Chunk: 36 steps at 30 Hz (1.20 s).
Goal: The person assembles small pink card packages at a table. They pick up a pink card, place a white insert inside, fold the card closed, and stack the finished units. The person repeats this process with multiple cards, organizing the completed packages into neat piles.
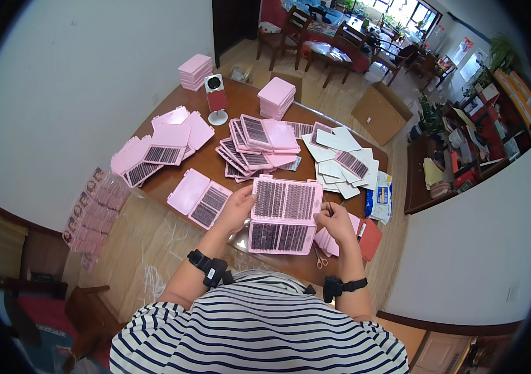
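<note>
Between my two hands is an open pink false-eyelash case (285, 215), held up over the table's near edge. Rows of black lash clusters fill both of its halves. My left hand (238, 209) grips the left side, and my right hand (335, 222) pinches the right side near the fold. Something small and dark shows at the right fingers, too small to name. Left of the held case lies another open lash case (198, 198) on the table. Beyond it rises a messy pile of open lash cases (259, 146). Pink-handled scissors (321, 262) lie beside the held case's lower right corner.
Closed pink cases stand in stacks (276, 96) at the table's far side, near a small camera-like device (217, 100) on a stand. White cards (343, 162) spread at the right, by a blue-and-white packet (379, 196). A cardboard box (381, 112) sits on the floor beyond.
</note>
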Each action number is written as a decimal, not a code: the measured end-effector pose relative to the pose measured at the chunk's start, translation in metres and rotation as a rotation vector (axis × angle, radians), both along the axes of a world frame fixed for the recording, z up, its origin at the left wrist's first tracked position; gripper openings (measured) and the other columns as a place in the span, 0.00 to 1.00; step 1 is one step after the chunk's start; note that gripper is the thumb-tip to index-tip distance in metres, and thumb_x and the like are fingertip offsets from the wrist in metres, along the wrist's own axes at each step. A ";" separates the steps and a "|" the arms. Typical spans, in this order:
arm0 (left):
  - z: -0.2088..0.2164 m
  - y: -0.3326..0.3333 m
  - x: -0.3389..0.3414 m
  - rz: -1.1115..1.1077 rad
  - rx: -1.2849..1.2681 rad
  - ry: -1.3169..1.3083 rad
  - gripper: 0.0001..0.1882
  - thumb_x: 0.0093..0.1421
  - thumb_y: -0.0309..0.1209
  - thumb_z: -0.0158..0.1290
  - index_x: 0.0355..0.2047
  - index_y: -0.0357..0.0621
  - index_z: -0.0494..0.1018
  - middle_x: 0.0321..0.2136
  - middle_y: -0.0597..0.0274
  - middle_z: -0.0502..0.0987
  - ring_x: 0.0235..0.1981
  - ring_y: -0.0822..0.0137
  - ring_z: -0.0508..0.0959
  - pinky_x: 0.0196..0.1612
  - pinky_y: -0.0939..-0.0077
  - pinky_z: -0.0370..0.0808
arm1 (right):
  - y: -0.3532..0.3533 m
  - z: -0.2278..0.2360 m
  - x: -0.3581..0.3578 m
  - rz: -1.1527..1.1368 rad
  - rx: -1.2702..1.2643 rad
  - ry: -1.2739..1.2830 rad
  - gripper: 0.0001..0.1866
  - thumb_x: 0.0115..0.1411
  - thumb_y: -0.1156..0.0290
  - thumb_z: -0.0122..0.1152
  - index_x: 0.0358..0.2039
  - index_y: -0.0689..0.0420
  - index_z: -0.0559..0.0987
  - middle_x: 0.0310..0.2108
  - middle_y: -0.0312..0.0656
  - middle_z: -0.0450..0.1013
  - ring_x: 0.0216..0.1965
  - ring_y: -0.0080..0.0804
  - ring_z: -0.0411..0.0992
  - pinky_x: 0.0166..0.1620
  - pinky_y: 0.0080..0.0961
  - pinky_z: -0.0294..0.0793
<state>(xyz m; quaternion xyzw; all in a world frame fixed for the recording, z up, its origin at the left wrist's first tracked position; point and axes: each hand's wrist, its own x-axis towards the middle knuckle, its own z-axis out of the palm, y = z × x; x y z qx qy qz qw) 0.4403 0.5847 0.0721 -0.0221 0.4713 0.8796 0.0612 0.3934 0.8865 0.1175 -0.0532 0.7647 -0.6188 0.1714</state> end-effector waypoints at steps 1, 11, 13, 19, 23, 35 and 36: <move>0.001 -0.002 0.000 0.003 -0.066 0.008 0.21 0.74 0.25 0.44 0.65 0.35 0.66 0.51 0.60 0.79 0.48 0.73 0.79 0.52 0.79 0.76 | 0.002 -0.002 -0.005 -0.044 0.029 -0.001 0.12 0.61 0.67 0.68 0.28 0.63 0.80 0.21 0.26 0.70 0.25 0.13 0.64 0.31 0.15 0.64; -0.017 -0.013 -0.004 0.099 0.068 -0.127 0.20 0.73 0.24 0.42 0.63 0.34 0.66 0.54 0.55 0.78 0.51 0.67 0.80 0.55 0.73 0.78 | -0.001 -0.031 -0.017 -0.084 -0.296 -0.280 0.34 0.71 0.42 0.51 0.46 0.67 0.82 0.26 0.32 0.77 0.18 0.14 0.60 0.21 0.17 0.54; -0.020 -0.017 -0.008 0.287 0.243 -0.309 0.19 0.73 0.23 0.41 0.62 0.34 0.67 0.51 0.54 0.78 0.49 0.65 0.81 0.52 0.70 0.81 | 0.010 -0.042 -0.003 0.144 -0.582 -0.372 0.34 0.74 0.42 0.44 0.50 0.65 0.79 0.28 0.36 0.78 0.15 0.13 0.49 0.19 0.15 0.46; -0.011 0.011 0.003 0.541 -0.174 -0.038 0.18 0.72 0.20 0.38 0.59 0.33 0.69 0.53 0.48 0.78 0.52 0.56 0.80 0.56 0.63 0.79 | 0.000 -0.062 0.031 -0.056 -0.719 -0.510 0.33 0.74 0.40 0.41 0.60 0.57 0.72 0.42 0.45 0.81 0.15 0.10 0.49 0.19 0.11 0.47; 0.000 0.035 0.022 0.125 -1.058 0.669 0.24 0.66 0.22 0.49 0.62 0.51 0.72 0.58 0.46 0.76 0.59 0.49 0.76 0.62 0.60 0.73 | -0.006 -0.056 0.025 -0.236 -0.853 -0.530 0.27 0.71 0.39 0.47 0.47 0.51 0.75 0.25 0.32 0.73 0.13 0.11 0.49 0.17 0.12 0.46; -0.031 0.123 -0.001 -0.418 -0.358 -0.285 0.24 0.73 0.31 0.47 0.67 0.39 0.62 0.56 0.51 0.75 0.58 0.57 0.76 0.60 0.61 0.73 | 0.037 -0.062 0.050 -0.305 -0.277 -0.328 0.15 0.68 0.62 0.63 0.44 0.62 0.80 0.32 0.37 0.79 0.30 0.22 0.75 0.34 0.21 0.74; -0.035 0.133 0.002 -0.401 -0.251 -0.308 0.21 0.75 0.31 0.43 0.65 0.39 0.63 0.54 0.56 0.76 0.54 0.62 0.78 0.55 0.64 0.78 | 0.047 -0.066 0.054 -0.316 -0.378 -0.335 0.14 0.69 0.62 0.62 0.44 0.61 0.79 0.29 0.35 0.77 0.26 0.20 0.72 0.30 0.20 0.71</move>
